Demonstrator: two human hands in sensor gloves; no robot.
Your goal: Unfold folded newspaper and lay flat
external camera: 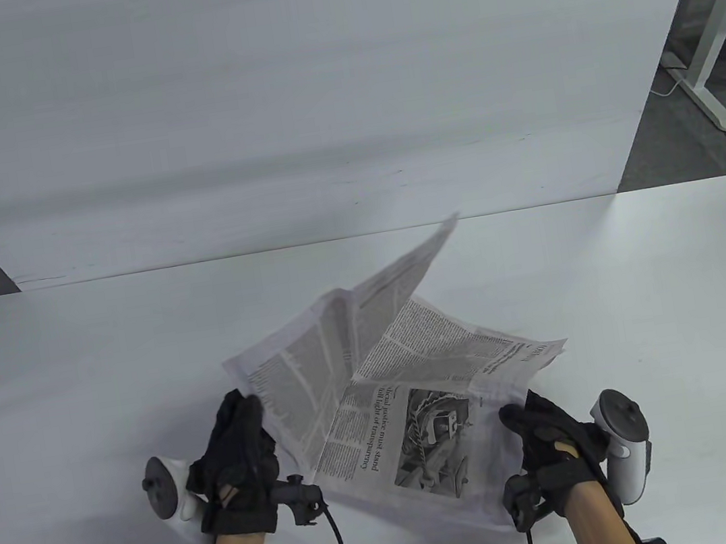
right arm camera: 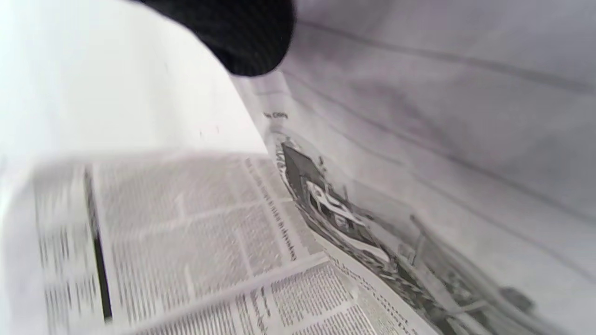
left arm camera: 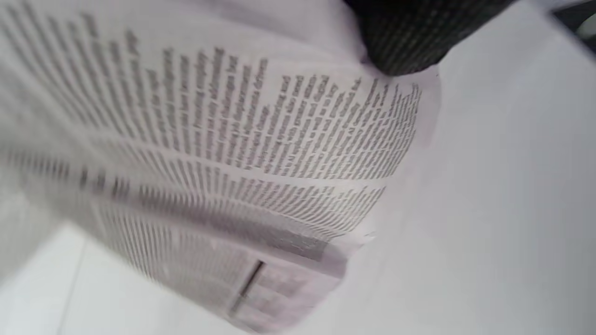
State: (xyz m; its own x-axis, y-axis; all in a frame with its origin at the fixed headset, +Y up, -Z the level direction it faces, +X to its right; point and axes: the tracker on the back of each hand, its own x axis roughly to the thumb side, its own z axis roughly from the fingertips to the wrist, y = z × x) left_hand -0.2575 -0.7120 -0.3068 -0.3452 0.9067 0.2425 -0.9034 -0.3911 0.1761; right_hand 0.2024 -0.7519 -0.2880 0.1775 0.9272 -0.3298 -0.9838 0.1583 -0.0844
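A black-and-white newspaper (external camera: 393, 383) is partly open and lifted above the white table (external camera: 78, 369), its sheets bent in a loose tent with one corner pointing up at the back. My left hand (external camera: 241, 440) grips its left edge; a gloved fingertip shows on the page in the left wrist view (left arm camera: 409, 42), above blurred columns of print (left arm camera: 260, 153). My right hand (external camera: 536, 430) grips the right edge beside a printed photo. The right wrist view shows a fingertip (right arm camera: 242, 37) on the paper (right arm camera: 195, 232) and the photo (right arm camera: 344, 214).
A tall white board (external camera: 308, 89) stands along the table's far edge. A desk leg (external camera: 708, 70) and cables stand on the floor at the far right. Cables run from both wrists off the front edge.
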